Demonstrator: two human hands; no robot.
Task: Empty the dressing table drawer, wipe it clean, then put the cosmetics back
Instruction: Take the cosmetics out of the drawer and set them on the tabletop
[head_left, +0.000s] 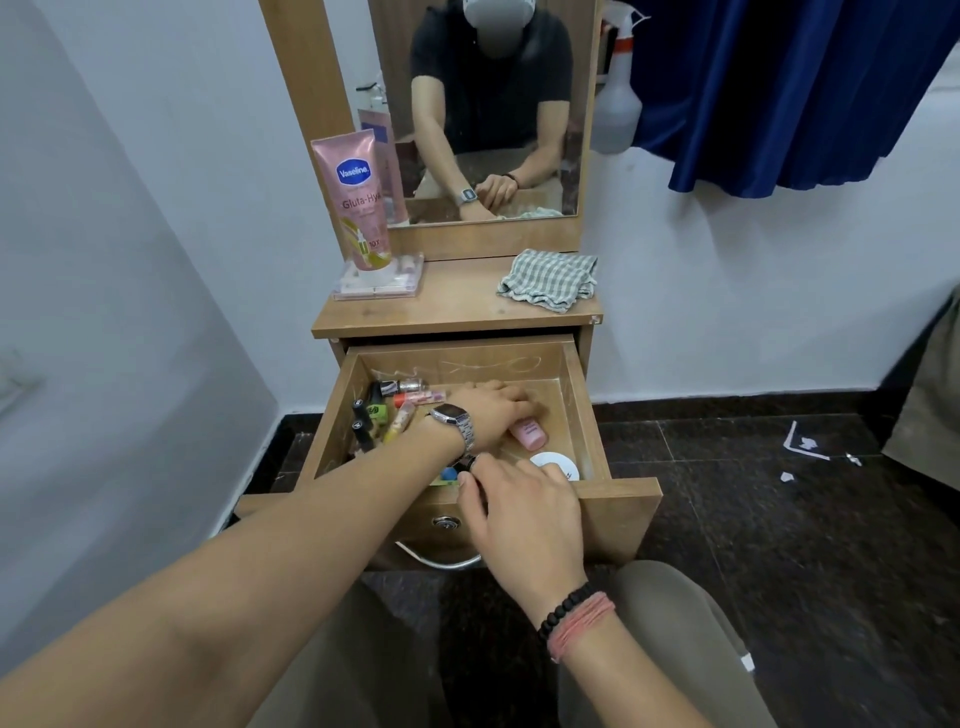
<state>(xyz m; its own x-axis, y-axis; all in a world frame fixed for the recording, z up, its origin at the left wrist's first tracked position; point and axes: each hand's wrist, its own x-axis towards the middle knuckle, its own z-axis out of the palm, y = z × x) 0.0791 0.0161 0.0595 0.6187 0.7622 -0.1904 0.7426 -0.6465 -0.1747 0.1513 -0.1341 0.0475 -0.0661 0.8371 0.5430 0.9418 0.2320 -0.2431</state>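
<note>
The drawer (467, 364) is open at the top, with bare floor along its back. Small bottles (387, 410) crowd its left side. 2 hands, left hand (493, 410) and right hand (524, 514), fill the middle and front.

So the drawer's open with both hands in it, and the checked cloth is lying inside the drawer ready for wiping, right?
Not quite. In the head view the checked cloth lies on the dressing table top, not inside the drawer. The drawer is open, with the left hand and right hand in it.
</note>
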